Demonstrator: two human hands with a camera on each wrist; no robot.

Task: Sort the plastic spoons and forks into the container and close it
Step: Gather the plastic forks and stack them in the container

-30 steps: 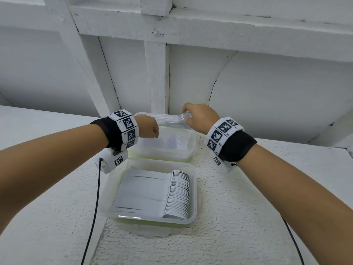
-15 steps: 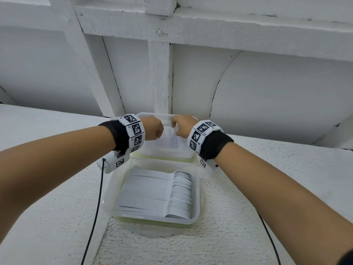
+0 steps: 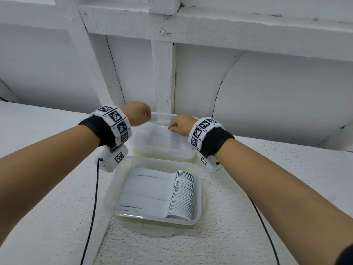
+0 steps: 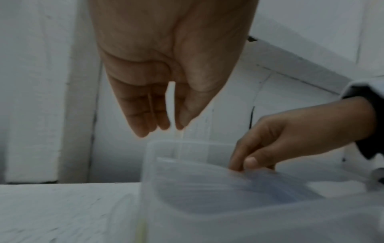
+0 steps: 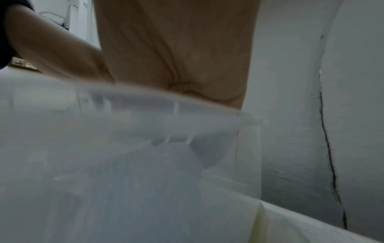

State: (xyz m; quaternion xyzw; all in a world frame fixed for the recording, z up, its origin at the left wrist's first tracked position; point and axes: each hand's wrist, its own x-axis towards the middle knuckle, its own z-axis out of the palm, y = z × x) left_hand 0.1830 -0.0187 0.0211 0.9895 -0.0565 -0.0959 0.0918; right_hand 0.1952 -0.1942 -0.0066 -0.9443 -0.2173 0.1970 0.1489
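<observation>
Two clear plastic tubs lie end to end on the white ledge. The near tub [image 3: 199, 188] holds a neat row of white spoons [image 3: 181, 197]. My right hand [image 3: 171, 128] is over the far tub [image 3: 164, 155] and pinches a stack of white forks [image 3: 158, 139] inside it. The left wrist view shows that pinch [image 4: 243, 166] on the forks [image 4: 228, 185]. Blurred tines [image 5: 176, 106] cross the right wrist view. My left hand [image 3: 146, 116] hovers at the far tub's far left corner, its fingers [image 4: 145, 125] straight and holding nothing.
A white wall with beams [image 3: 164, 73] rises right behind the far tub. Black cables hang from both wrists, one left of the tubs [image 3: 93, 197] and one on the right [image 3: 265, 226]. The rough white ledge [image 3: 248, 159] spreads to both sides.
My right hand has carried the forks leftward from the far tub's right rim and down into that tub. My left hand has lifted slightly toward the far left corner.
</observation>
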